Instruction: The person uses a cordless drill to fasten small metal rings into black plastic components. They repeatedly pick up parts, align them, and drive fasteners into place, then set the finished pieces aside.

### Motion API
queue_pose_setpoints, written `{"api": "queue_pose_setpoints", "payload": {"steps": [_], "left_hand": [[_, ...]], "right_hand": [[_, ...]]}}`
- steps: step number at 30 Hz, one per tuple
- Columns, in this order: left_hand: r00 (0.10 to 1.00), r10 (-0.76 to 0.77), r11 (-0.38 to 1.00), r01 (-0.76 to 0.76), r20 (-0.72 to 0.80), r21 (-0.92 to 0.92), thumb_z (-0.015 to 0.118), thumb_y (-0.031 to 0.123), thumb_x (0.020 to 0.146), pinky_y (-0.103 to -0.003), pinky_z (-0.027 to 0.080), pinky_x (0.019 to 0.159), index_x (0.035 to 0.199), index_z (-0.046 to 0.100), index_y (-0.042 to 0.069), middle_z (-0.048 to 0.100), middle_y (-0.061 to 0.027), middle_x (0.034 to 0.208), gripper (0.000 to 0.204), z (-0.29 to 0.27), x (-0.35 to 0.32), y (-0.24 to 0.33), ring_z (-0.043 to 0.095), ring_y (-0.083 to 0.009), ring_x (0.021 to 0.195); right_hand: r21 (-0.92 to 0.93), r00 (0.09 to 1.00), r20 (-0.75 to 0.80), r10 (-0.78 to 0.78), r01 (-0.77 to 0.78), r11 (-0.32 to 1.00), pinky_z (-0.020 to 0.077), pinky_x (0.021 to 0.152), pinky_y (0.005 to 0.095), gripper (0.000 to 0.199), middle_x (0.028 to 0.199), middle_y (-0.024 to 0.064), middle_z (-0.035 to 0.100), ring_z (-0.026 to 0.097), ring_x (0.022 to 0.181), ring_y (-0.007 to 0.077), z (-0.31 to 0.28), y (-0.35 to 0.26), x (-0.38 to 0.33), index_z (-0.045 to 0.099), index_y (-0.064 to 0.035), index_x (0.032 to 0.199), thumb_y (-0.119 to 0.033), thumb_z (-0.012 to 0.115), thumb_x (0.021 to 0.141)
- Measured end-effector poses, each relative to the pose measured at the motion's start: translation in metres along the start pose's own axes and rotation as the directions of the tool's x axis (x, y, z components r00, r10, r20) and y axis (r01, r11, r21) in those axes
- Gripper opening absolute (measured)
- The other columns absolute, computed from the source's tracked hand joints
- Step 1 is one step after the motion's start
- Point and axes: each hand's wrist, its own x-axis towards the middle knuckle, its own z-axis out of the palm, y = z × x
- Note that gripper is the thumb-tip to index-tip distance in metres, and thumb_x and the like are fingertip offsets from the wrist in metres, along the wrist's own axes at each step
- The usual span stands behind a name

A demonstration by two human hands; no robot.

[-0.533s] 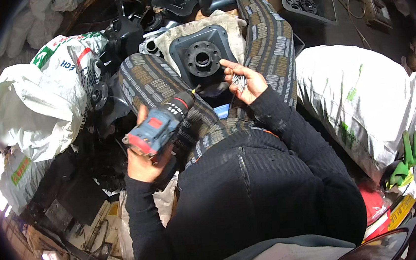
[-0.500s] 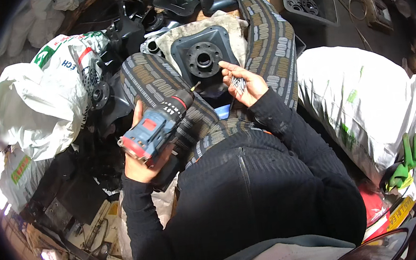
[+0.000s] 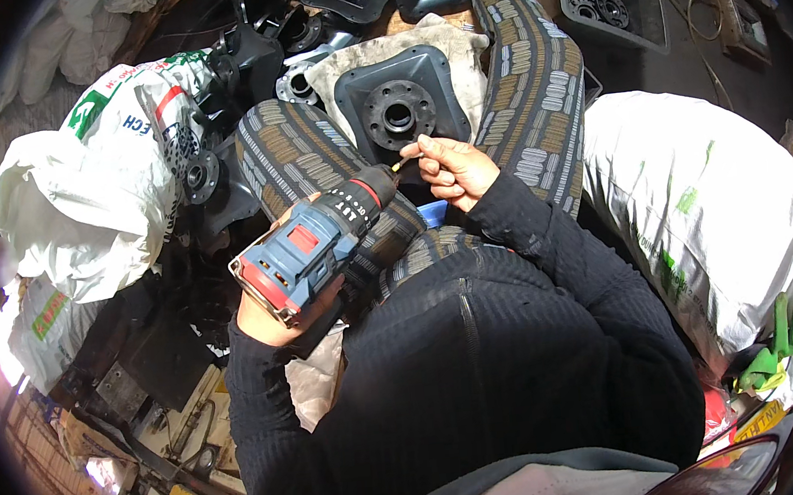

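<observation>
Left grip (image 3: pixel 267 325) holds drill (image 3: pixel 311 241) near flange (image 3: pixel 381 117).

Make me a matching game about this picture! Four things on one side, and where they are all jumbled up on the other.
Things:
1. drill
2. green glove
3. black metal part
4. grey crate

Places:
A. between the person's legs, by a pale cloth
B. at the top right, with round metal pieces inside
C. held in the left hand
D. at the lower right, beside the big white sack

Right pairs: 1-C, 2-D, 3-A, 4-B
</observation>
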Motion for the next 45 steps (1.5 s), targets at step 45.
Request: {"api": "queue_pose_setpoints", "payload": {"steps": [45], "left_hand": [[0.977, -0.159, 0.985, 0.168, 0.145, -0.047, 0.076, 0.012, 0.067, -0.029, 0.055, 0.079, 0.131, 0.051, 0.006, 0.063, -0.0098, 0.119, 0.069, -0.001, 0.01, 0.021, 0.069, -0.0221, 0.091]], "right_hand": [[-0.207, 0.958, 0.13, 0.254, -0.225, 0.952, 0.022, 0.037, 0.0145, 0.015, 0.076, 0.0026, 0.059, 0.034, 0.044, -0.0011, -0.017, -0.026, 0.007, 0.06, -0.0005, 0.1, -0.013, 0.062, 0.091]]}}
